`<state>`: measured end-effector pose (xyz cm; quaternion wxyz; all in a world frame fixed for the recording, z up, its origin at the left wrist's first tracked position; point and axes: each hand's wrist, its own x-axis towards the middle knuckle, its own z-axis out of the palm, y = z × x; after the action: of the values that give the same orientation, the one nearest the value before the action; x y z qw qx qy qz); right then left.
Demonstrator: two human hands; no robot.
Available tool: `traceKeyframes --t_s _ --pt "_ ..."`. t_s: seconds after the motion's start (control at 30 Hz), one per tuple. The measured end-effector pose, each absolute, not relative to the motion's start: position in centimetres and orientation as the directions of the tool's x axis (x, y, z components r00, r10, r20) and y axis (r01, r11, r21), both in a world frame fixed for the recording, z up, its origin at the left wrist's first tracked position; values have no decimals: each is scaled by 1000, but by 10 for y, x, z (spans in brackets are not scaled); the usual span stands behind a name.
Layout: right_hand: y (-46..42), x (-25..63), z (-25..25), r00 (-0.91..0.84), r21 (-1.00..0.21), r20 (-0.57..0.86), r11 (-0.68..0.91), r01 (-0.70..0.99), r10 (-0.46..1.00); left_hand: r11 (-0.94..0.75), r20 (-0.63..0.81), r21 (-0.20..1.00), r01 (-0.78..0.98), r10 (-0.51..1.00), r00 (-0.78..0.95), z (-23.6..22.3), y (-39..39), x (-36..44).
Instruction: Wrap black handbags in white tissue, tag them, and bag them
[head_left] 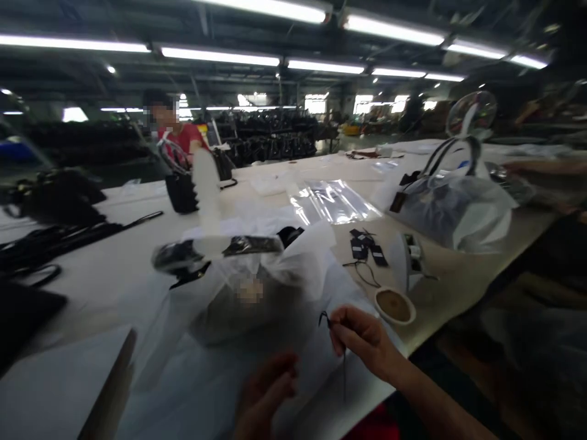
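My right hand (360, 339) is closed in a pinch on a thin black cord (323, 316). A small loop of the cord sticks out to the left of the fingertips, and a thin end hangs below the hand. My left hand (270, 391) is low in the middle, blurred, its fingers partly apart with nothing visible in them. In front of both hands lies a dark bag (238, 311) under translucent white wrapping, its handles (252, 245) covered in clear film. Black hang tags (360, 245) and a looped cord lie to the right.
A round brown-filled dish (394, 305) sits near the table's right edge, beside a small white box (410, 260). Clear plastic sleeves (334, 201) and a wrapped handbag (452, 201) lie farther back. Black bags (50, 198) and straps are at left. A person in red (183, 137) stands across the table.
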<state>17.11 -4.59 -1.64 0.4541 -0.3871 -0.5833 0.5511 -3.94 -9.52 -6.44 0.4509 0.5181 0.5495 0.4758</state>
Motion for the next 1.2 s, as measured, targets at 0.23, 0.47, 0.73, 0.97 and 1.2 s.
traceKeyframes --t_s 0.23,0.47,0.73,0.97,1.2 --pt "-89 133 -42 -453 -965 84 186 185 887 421 -369 682 -597 904 216 -42 -94 -18" --pt "-99 122 -57 -486 -945 68 212 249 871 319 -394 701 -638 919 26 -56 -104 -29" --pt "-100 117 -61 -499 -927 53 228 297 865 288 -395 748 -598 917 -52 -59 -105 -31" --pt "-99 115 -61 -506 -943 -9 161 291 863 278 -379 752 -597 924 -46 -64 -105 -34" --pt "-99 109 -57 -491 -942 -29 140 304 871 249 -357 734 -632 933 -47 -61 -106 -38"
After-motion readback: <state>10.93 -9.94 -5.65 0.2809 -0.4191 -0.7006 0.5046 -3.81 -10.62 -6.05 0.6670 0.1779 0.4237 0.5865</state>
